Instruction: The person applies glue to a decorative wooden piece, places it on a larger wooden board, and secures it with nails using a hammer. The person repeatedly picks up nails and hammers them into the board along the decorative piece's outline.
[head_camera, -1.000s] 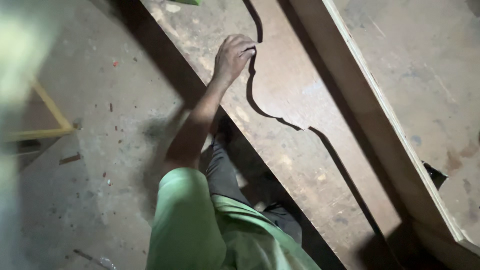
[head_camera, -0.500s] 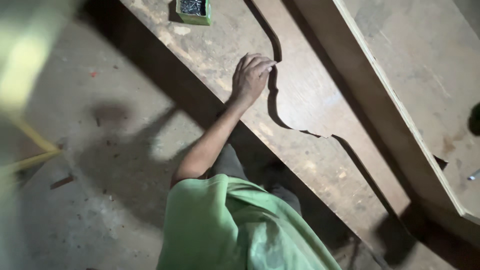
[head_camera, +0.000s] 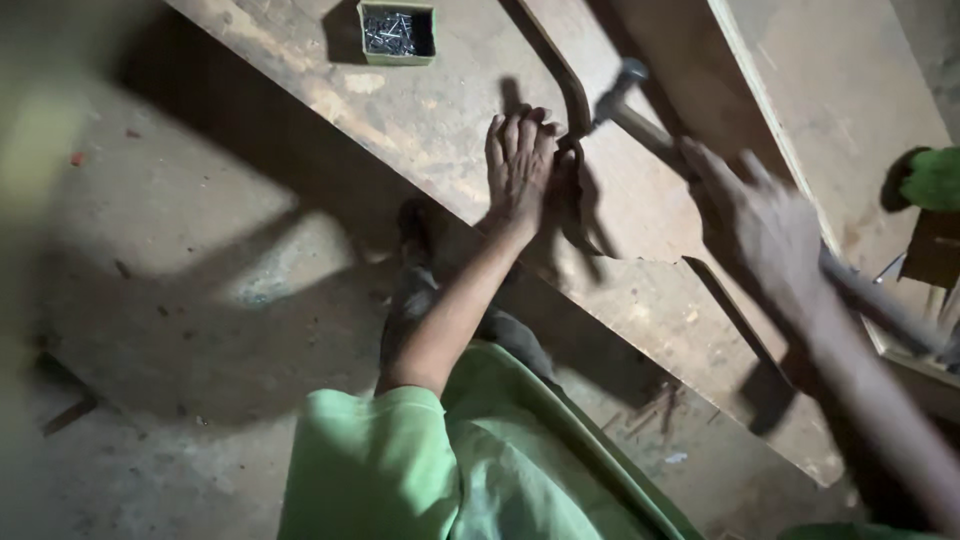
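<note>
Two hands are seen over a long wooden board (head_camera: 420, 110) laid across a dusty concrete floor (head_camera: 170, 300). Left hand (head_camera: 520, 165) is pressed palm-down on the board, fingers extended and close together, nothing grasped; fingertips are placed right at the curved cut edge (head_camera: 575, 100) of an upper plywood piece (head_camera: 650, 210) lying on the board. Right hand (head_camera: 765, 225) is blurred; fingers are wrapped around the handle of a hammer (head_camera: 640, 115), whose metal head is held near the left fingertips, just beside the curved edge. Whether the head touches the wood cannot be told.

One small green box (head_camera: 397, 32) filled with dark nails is set on the board, well apart from the left hand, toward the top of the view. A second, paler panel (head_camera: 850, 90) is positioned along the right side, partly overlapping the plywood piece. A green sleeve (head_camera: 370, 460) is recorded on the left arm. Dark trousers and a shoe (head_camera: 415, 225) are visible below the board's near edge, on the floor. A green object (head_camera: 935, 178) at the far right edge is too blurred to identify.
</note>
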